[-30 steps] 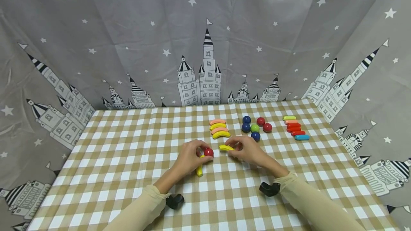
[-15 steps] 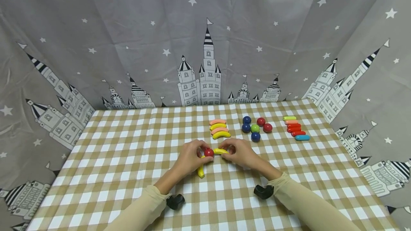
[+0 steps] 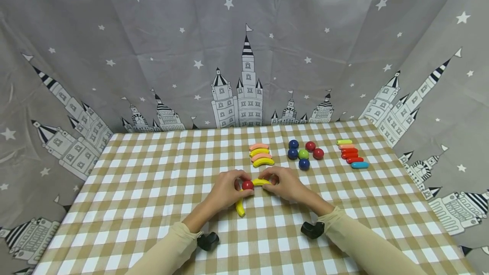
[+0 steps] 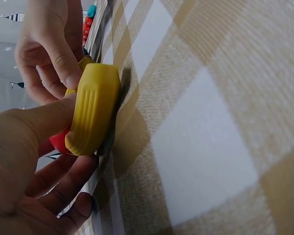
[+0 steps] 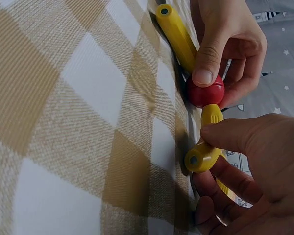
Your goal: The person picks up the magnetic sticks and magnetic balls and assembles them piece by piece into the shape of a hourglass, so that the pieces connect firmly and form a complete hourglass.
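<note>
My left hand (image 3: 225, 188) pinches a red ball (image 3: 247, 185) between thumb and fingers, low over the checked cloth. From the ball a curved yellow magnetic rod (image 3: 240, 208) points toward the near edge; its far end meets the ball. My right hand (image 3: 288, 185) pinches a second curved yellow rod (image 3: 260, 182) to the right of the ball. In the right wrist view this rod (image 5: 213, 115) touches the red ball (image 5: 206, 93), and dark round tips show at the rods' free ends. The left wrist view shows the first rod (image 4: 94, 110) up close, partly hiding the ball.
Curved pink and yellow rods (image 3: 261, 155) lie stacked in a row beyond my hands. Right of them sit blue, red and green balls (image 3: 303, 154). Several short straight rods (image 3: 349, 150) lie farther right. A checked tablecloth (image 3: 153, 181) covers the table; a grey castle-print curtain hangs behind.
My right hand has moved left with its yellow rod, closing the gap to the red ball. My left hand keeps its hold on the ball and has barely shifted.
</note>
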### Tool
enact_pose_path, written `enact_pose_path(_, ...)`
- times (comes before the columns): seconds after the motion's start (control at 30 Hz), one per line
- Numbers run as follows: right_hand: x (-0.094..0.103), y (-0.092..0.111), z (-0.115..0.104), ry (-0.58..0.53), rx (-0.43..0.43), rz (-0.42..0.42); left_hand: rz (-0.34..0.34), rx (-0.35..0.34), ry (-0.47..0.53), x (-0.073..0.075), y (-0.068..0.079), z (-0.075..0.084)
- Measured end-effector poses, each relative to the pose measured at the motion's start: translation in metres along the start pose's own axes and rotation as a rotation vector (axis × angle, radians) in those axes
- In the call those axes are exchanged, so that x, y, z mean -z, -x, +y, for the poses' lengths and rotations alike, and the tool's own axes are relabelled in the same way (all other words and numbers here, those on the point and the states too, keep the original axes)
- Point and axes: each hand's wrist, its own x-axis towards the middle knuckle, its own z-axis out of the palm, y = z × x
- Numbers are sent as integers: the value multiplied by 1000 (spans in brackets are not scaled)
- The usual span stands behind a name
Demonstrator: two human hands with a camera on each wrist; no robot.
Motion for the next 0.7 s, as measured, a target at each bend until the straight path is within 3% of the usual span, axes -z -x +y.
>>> enact_pose_path(0.3,5,6,3,-34,24,3,-26,12,6,0,0,0)
enact_pose_path(0.7,36,25,15,27,85,153,-47,30,11,2,-1,0)
